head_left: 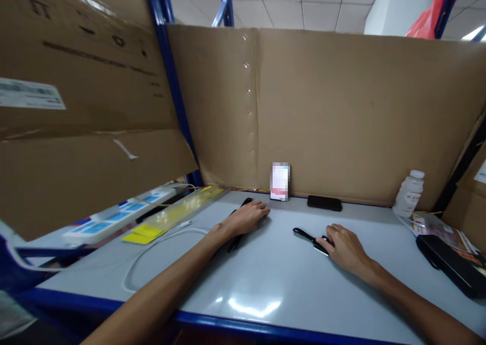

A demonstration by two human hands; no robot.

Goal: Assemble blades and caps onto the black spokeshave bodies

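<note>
My left hand (248,217) lies palm down on the grey-white tabletop, its fingers loosely stretched out and apart from any grip. Under its wrist is a long black object (235,243), with one rounded end showing beyond the hand; its middle is hidden. On the right, my right hand (345,249) closes thumb and fingers on a slim tool with a black handle (304,234) and a pale straight edge. The handle points away to the left, and the fingers cover the tool's other end, so its exact kind is unclear.
A lit phone (280,182) leans on the cardboard back wall (322,107), with a dark phone (324,203) lying beside it. A white bottle (409,196) and black case (451,264) stand right. Left are a power strip (114,218), yellow strip (178,213) and white cable (132,269).
</note>
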